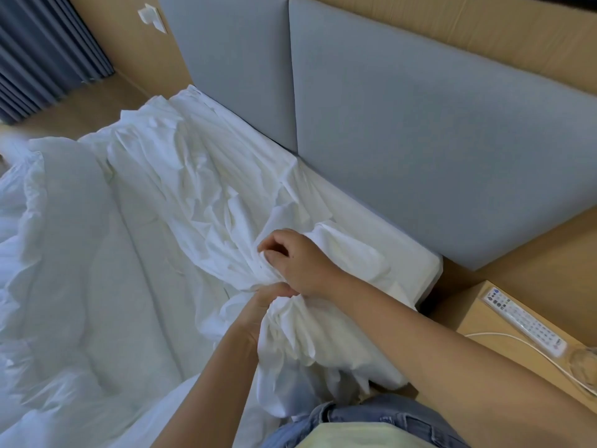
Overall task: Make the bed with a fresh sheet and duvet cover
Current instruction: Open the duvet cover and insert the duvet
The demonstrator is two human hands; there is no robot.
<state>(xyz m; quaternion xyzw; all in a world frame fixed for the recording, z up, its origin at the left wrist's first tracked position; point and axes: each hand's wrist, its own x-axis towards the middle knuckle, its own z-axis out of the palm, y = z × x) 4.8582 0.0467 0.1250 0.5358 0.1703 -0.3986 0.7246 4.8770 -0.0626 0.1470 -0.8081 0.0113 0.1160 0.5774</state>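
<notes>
**Clerk:** Item 1, the sheet (200, 189)?

**Checker:** White, crumpled, 1 piece. It runs from both grips away along the foot of the headboard (420, 140) to the bed's far corner. The near end is bunched between the grips and hangs below them against the person's jeans.

**Clerk:** Item 2, the grips?

**Checker:** Right grip (298, 261): fingers curled, pinching a fold on top of the bunch. Left grip (263, 307): just beneath the right and touching it, clenched round the gathered cloth from below. Likely reason: the edge is being collected to find a corner or hem for this end of the bed.

**Clerk:** Item 3, the mattress (416, 270)?

**Checker:** 1 white corner shows just beyond the right grip, not wrapped by the loose sheet. Judged: fitting not yet done here.

**Clerk:** Item 4, the duvet (48, 237)?

**Checker:** Heaped well to the left of the grips, probably to keep the mattress top free for the sheet. Whether it has its cover cannot be told.

**Clerk:** Sundries?

**Checker:** 1 desk (478, 321) to the right of the right grip, bearing 1 remote (523, 321) and 1 white cable (517, 342), all apart from the cloth.
</notes>
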